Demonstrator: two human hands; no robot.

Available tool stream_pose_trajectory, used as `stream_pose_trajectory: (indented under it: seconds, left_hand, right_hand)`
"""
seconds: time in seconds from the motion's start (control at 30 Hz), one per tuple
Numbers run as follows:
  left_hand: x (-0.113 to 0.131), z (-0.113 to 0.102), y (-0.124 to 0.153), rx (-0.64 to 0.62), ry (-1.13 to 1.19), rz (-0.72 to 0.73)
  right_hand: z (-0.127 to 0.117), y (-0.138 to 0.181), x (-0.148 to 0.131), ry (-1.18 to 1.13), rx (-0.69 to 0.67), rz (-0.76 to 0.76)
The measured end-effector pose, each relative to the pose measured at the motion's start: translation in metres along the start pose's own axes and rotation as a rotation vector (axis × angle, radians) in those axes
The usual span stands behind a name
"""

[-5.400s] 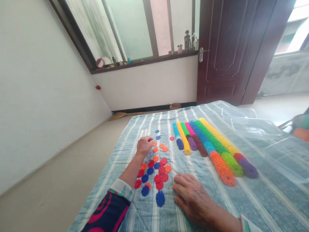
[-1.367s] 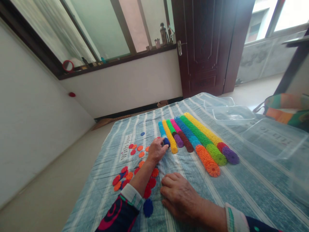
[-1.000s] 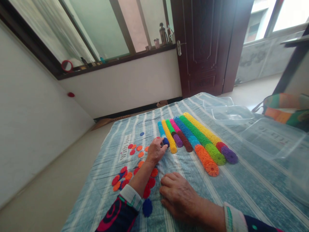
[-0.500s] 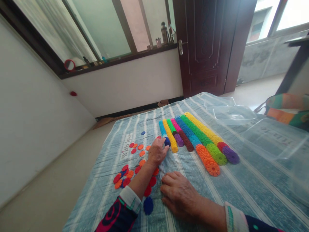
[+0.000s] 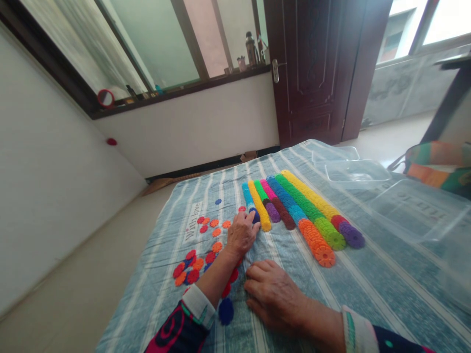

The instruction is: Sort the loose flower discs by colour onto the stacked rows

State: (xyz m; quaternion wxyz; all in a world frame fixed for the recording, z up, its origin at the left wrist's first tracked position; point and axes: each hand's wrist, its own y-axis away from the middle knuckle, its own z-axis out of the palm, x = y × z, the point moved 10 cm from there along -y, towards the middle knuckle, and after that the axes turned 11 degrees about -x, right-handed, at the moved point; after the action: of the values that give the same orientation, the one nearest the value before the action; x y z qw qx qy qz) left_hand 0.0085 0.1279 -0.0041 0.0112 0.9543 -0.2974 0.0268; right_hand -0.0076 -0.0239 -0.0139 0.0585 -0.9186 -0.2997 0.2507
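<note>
At the near end of a short light-blue row of overlapping plastic discs, my left hand has its thumb and fingers closed at a dark blue disc. A yellow row of discs lies just right of those fingers. My right hand rests on the striped cloth with its fingers curled; its palm side is hidden. Loose red, orange and blue discs lie left of and under my left forearm, some partly covered by it.
Several longer disc rows, among them a green row ending in lime and an orange stretch, slant across the cloth. Clear plastic boxes and a lid lie at the right, near a colourful bag.
My left hand has shifted slightly right and nearer at the dark blue disc, showing more of the loose discs beside it. My right hand stays in place.
</note>
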Motion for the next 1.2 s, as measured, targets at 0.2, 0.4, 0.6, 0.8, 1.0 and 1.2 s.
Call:
stream_pose_trajectory:
  seconds: [0.2,0.4,0.6,0.8,1.0,1.2]
  left_hand:
    - [-0.005,0.001,0.003,0.027,0.038,0.012]
    - [-0.005,0.001,0.004,0.031,0.039,0.026]
    - [-0.02,0.0,-0.001,0.053,0.08,-0.006]
    - [-0.056,-0.013,-0.009,0.087,0.112,-0.134]
    - [-0.123,-0.02,-0.023,0.098,0.162,-0.377]
    - [-0.172,-0.028,-0.039,0.254,0.455,-0.393]
  right_hand:
    - [0.002,0.001,0.0,0.018,-0.011,0.004]
    - [0.002,0.0,0.001,0.022,-0.021,0.023]
    - [0.0,0.001,0.0,0.023,-0.03,0.02]
    - [-0.001,0.001,-0.001,0.025,-0.05,0.027]
    - [0.0,0.001,-0.001,-0.02,-0.048,0.044]
    - [0.004,-0.001,0.0,-0.026,-0.022,0.025]
